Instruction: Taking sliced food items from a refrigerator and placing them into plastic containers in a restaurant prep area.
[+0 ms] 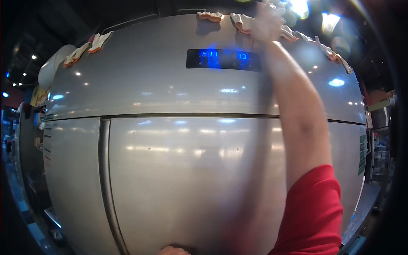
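A wide stainless-steel commercial refrigerator stands before me. My right arm, in a red sleeve, reaches up in front of it. At its upper edge is my right hand, blurred by glare, so what it may hold cannot be made out. White work gloves with orange-edged parts hang over that edge; a pair-like bunch of gloves is just left of the hand, and a single glove lies farther left. Only a small part of my left hand shows, low against the door; its fingers are mostly cut off by the frame.
A black control panel with lit blue digits sits on the upper front. Two more gloves drape at the far left corner, others at the right. A dark vertical door strip runs down the left. A grey counter stands at right.
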Demonstrator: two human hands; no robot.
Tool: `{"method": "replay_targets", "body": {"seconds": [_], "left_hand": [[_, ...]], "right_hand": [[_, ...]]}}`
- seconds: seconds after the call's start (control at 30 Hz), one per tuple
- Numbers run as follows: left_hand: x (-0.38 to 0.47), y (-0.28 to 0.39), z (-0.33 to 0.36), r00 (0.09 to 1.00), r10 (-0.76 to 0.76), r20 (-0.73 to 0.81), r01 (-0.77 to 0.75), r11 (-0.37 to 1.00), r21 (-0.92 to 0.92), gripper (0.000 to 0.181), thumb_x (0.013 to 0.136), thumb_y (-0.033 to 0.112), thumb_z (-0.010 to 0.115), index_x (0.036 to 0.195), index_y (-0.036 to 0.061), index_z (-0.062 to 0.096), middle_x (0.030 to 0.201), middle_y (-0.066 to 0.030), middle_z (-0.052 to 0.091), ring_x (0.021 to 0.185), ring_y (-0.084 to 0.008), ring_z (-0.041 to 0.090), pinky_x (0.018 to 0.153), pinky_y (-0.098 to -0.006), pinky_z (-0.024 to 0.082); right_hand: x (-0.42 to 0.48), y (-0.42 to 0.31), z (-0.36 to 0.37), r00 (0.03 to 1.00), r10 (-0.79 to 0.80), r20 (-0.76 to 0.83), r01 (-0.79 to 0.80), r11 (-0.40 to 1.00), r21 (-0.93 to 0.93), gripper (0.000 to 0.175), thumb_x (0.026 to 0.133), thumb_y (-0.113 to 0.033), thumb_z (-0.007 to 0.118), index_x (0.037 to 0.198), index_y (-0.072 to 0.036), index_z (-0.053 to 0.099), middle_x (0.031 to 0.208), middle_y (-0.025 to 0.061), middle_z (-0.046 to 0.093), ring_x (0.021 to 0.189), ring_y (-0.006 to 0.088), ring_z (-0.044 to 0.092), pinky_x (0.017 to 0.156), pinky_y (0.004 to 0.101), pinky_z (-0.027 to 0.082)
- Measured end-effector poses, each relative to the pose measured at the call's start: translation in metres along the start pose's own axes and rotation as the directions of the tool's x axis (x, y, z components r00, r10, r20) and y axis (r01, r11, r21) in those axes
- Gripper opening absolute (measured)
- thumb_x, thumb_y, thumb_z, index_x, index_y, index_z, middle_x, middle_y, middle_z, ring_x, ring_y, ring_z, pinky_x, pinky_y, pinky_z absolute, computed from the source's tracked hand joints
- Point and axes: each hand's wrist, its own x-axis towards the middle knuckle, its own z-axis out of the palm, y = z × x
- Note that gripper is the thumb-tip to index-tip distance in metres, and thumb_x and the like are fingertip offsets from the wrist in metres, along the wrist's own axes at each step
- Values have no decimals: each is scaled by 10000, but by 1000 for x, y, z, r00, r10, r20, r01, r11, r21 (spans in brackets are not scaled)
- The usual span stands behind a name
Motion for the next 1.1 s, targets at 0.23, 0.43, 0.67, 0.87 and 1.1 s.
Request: {"method": "replay_targets", "body": {"seconds": [0.23, 0.43, 0.67, 0.87, 1.1], "left_hand": [[12, 7, -21, 983, -20, 180, 17, 1000, 19, 113, 741, -12, 737, 746, 21, 629, 699, -113, 638, 597, -265, 623, 575, -365, 511], [98, -22, -92, 921, 102, 375, -306, 786, 537, 105, 671, 64, 740, 725, 95, 655, 685, -71, 612, 576, -250, 588, 515, -339, 476], [272, -138, -204, 923, 385, -11, -223, 556, 801, 102, 837, 147, 657, 840, 44, 659, 766, -83, 630, 696, -211, 599, 604, -324, 454], [455, -220, -218, 758, 644, -107, -214, 400, 891, 356, 914, 276, 564, 1214, 95, 625, 1193, -167, 635, 1143, -328, 572, 988, -410, 419], [595, -268, -212, 897, 441, -12, -252, 534, 807, 381, 952, 256, 469, 1314, 183, 560, 1331, -140, 553, 1273, -373, 460, 1026, -452, 403]], "right_hand": [[4, 168, 48, 800, -94, 592, 97, 995, 26, 419, 965, -371, 475, 1212, -63, 618, 1177, 188, 636, 1119, 338, 600, 987, 463, 458], [-120, 287, 21, 944, -325, 59, 322, 945, 63, 522, 949, -475, 491, 1164, -12, 598, 1089, 242, 646, 1089, 362, 607, 939, 421, 442], [-138, 255, -38, 841, 71, 536, -147, 984, 99, 431, 963, -391, 493, 1118, -11, 624, 995, 234, 643, 1020, 381, 616, 903, 431, 454], [-166, 217, -136, 828, 37, 560, -35, 999, -15, 439, 953, -400, 536, 1056, 17, 627, 950, 186, 639, 930, 295, 647, 855, 380, 454], [-244, 110, -246, 517, 308, 798, -618, 780, 100, 330, 897, -203, 484, 1130, 20, 553, 1044, 88, 593, 1003, 162, 541, 863, 263, 404]]}}
